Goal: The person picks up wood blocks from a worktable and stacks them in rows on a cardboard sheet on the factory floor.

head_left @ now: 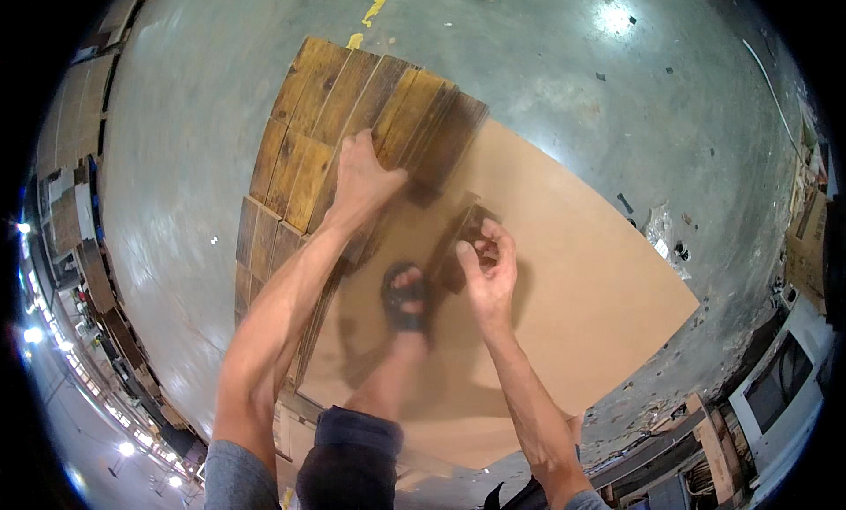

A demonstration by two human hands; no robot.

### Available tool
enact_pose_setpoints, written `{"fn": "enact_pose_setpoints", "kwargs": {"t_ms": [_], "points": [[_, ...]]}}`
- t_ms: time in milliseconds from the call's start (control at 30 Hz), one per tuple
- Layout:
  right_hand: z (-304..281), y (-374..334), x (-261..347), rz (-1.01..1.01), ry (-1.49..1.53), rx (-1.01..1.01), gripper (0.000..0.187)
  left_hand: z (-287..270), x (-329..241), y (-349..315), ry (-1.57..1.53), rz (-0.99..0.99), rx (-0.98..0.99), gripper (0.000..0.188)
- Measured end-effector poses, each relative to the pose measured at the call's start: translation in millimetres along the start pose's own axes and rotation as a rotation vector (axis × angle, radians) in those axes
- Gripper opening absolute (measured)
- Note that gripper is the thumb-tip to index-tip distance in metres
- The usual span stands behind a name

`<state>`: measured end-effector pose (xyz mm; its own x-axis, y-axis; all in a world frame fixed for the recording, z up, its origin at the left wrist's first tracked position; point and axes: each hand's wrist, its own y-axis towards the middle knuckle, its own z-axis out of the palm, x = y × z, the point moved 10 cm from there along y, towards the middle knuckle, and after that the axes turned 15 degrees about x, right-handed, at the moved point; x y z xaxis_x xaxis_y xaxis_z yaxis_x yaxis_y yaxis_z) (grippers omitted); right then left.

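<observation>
Brown-stained wooden boards (304, 171) lie side by side in a stepped stack at the left of a large tan sheet (590, 263). My left hand (363, 177) rests on the stack's right part, its thumb spread away from the fingers, whose tips are partly hidden. Between the thumb and curled fingers of my right hand (489, 268) is a short dark brown wooden board (460, 244), tilted and blurred, just above the sheet. Its lower end and contact with the sheet are hard to make out.
My foot in a black sandal (405, 294) is on the sheet beside the stack. Grey concrete floor (564, 61) surrounds the sheet, with scraps (661, 232) at the right. Stacked panels (75, 114) line the far left; a cardboard box (806, 246) and a pale frame (784, 382) stand at the right.
</observation>
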<state>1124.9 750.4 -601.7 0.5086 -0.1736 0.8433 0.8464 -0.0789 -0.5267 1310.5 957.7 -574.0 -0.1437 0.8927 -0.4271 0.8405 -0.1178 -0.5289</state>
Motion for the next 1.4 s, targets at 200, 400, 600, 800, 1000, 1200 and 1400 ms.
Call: {"fn": "enact_pose_setpoints", "kwargs": {"t_ms": [200,400,600,800,1000,1200,1400], "points": [[10,0,-9,0.016,-0.034,0.032,0.053,2,9,11,0.061,-0.042,-0.034,0.087],[5,-3,-6,0.053,-0.108,0.008,0.053,1,0,8,0.203,-0.128,-0.124,0.088],[2,-5,2,-0.018,-0.068,-0.008,0.053,-11,-9,-13,-0.042,0.032,-0.141,0.071],[31,27,41,0.112,0.216,0.16,0.051,51,-55,-79,-0.097,0.183,0.004,0.065],[35,100,27,0.132,-0.036,0.119,0.051,57,-33,-49,-0.14,0.049,-0.094,0.08],[17,139,-11,0.055,-0.014,0.045,0.051,44,-61,-129,-0.293,0.141,0.099,0.076],[33,148,-1,-0.01,-0.149,0.009,0.041,-19,-80,-279,-0.639,0.007,0.356,0.058]]}}
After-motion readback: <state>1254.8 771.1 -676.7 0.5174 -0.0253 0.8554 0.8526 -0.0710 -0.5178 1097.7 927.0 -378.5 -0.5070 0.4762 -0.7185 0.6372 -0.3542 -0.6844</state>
